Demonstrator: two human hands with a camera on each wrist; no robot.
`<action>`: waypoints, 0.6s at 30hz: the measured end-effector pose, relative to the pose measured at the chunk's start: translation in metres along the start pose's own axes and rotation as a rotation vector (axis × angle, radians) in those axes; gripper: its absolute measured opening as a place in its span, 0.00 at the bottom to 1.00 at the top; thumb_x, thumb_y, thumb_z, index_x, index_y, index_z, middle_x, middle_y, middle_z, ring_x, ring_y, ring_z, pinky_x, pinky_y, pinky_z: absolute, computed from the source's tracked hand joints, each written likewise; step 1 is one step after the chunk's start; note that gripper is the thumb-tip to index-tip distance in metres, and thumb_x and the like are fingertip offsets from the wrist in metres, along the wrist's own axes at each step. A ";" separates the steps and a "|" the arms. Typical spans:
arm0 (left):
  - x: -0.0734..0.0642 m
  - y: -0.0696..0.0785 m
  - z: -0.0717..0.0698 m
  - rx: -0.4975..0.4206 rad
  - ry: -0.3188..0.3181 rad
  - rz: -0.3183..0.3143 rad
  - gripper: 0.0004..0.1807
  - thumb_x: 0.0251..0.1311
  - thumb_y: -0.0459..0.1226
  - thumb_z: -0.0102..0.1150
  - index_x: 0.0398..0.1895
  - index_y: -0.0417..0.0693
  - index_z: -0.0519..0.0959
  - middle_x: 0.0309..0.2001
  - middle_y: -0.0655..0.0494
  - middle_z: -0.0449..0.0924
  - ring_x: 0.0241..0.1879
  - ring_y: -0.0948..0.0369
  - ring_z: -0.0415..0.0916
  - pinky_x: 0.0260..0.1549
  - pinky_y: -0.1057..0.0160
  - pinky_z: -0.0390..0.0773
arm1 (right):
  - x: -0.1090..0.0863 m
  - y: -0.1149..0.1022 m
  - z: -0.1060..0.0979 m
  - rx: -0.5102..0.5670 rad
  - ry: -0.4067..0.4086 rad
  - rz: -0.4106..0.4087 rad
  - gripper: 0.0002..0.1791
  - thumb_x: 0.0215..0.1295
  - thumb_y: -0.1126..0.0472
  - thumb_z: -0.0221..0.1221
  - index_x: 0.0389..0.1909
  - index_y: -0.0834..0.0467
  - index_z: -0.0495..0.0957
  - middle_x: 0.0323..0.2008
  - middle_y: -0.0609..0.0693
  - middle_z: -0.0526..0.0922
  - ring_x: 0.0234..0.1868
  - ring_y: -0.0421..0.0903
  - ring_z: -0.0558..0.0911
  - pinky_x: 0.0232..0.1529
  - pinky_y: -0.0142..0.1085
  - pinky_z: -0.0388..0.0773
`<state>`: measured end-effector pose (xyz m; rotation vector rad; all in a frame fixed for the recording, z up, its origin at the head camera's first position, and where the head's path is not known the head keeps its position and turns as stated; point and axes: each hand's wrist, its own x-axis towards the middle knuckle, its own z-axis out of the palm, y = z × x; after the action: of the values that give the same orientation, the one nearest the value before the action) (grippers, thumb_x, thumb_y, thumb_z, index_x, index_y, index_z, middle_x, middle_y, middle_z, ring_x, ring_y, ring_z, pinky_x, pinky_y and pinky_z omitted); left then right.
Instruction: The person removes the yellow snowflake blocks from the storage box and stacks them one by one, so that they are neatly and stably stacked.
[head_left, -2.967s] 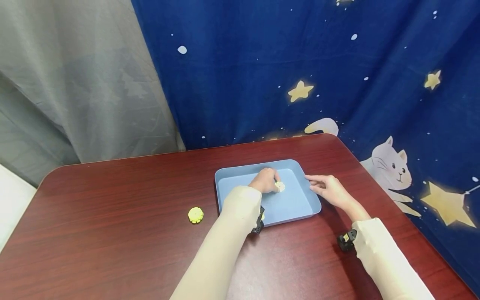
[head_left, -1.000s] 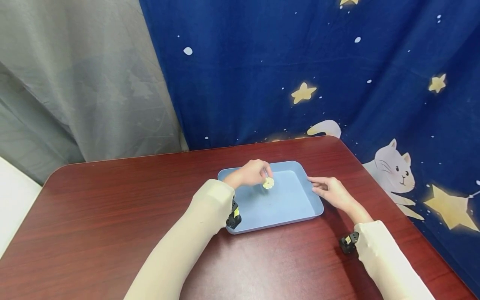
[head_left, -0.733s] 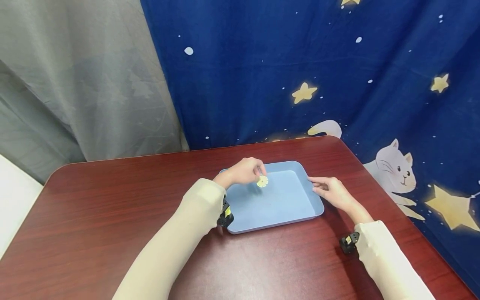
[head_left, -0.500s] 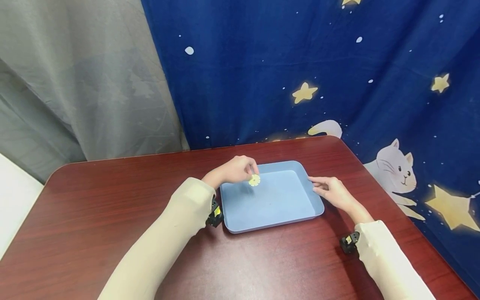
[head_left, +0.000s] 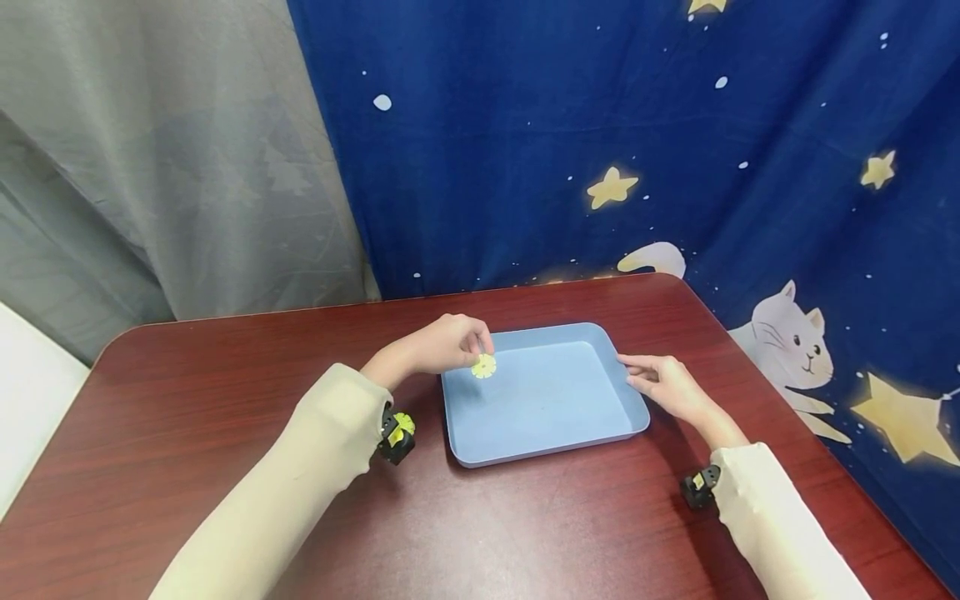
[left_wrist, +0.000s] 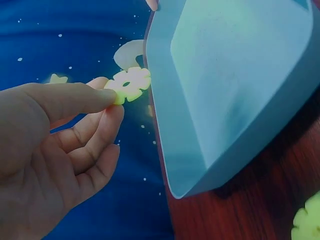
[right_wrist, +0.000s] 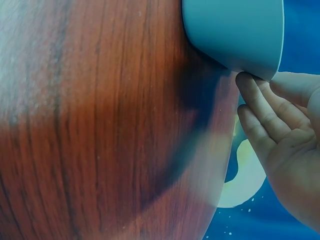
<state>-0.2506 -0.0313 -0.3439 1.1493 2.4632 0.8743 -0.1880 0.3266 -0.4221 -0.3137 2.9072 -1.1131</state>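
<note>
My left hand (head_left: pixel 448 344) pinches a pale yellow flower-shaped plastic disc (head_left: pixel 483 366) between thumb and fingertips. In the head view the disc overlaps the left side of a shallow blue tray (head_left: pixel 540 454). The left wrist view shows the notched disc (left_wrist: pixel 134 91), which has a slot at its centre, beside the tray's rim (left_wrist: pixel 155 100). My right hand (head_left: pixel 666 386) holds the tray's right wall. In the right wrist view its fingers (right_wrist: pixel 255 95) lie against the outer wall and the thumb goes to the rim.
On the table (head_left: pixel 225 400), left of the tray, lies a second yellow disc (head_left: pixel 405 422), partly hidden by the black wrist camera (head_left: pixel 396 443). A blue patterned curtain (head_left: pixel 480 167) hangs behind the table's back and right edges.
My left hand has lifted the disc from inside the tray and carried it left toward the near-left rim. The second disc shows again beside my left wrist. My right hand stays in place.
</note>
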 end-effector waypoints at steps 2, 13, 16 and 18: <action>-0.006 -0.001 -0.001 0.008 -0.008 0.007 0.08 0.53 0.25 0.53 0.34 0.41 0.78 0.30 0.53 0.77 0.33 0.59 0.73 0.36 0.64 0.74 | 0.000 0.000 0.000 0.000 0.001 -0.001 0.22 0.60 0.70 0.56 0.56 0.67 0.71 0.46 0.65 0.78 0.44 0.57 0.79 0.43 0.46 0.75; -0.039 -0.007 -0.002 -0.007 0.005 -0.002 0.08 0.54 0.24 0.53 0.33 0.42 0.78 0.27 0.56 0.75 0.30 0.61 0.71 0.33 0.64 0.72 | -0.001 0.003 0.001 -0.002 0.004 -0.006 0.22 0.59 0.70 0.57 0.56 0.67 0.71 0.45 0.65 0.78 0.44 0.57 0.79 0.42 0.45 0.76; -0.047 -0.013 -0.002 -0.012 0.007 0.010 0.09 0.53 0.23 0.51 0.33 0.42 0.78 0.27 0.56 0.76 0.29 0.62 0.70 0.32 0.64 0.72 | -0.001 0.003 0.002 -0.002 0.008 -0.007 0.22 0.59 0.71 0.57 0.56 0.67 0.71 0.45 0.64 0.78 0.44 0.57 0.79 0.42 0.45 0.76; -0.053 -0.018 -0.003 -0.011 0.011 0.012 0.10 0.53 0.23 0.51 0.33 0.43 0.78 0.26 0.57 0.76 0.29 0.62 0.70 0.32 0.64 0.72 | 0.000 0.003 0.002 -0.002 0.009 -0.009 0.22 0.59 0.71 0.57 0.56 0.67 0.71 0.45 0.64 0.78 0.44 0.56 0.79 0.42 0.45 0.76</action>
<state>-0.2288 -0.0820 -0.3532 1.1599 2.4596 0.8988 -0.1878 0.3274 -0.4260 -0.3234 2.9177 -1.1164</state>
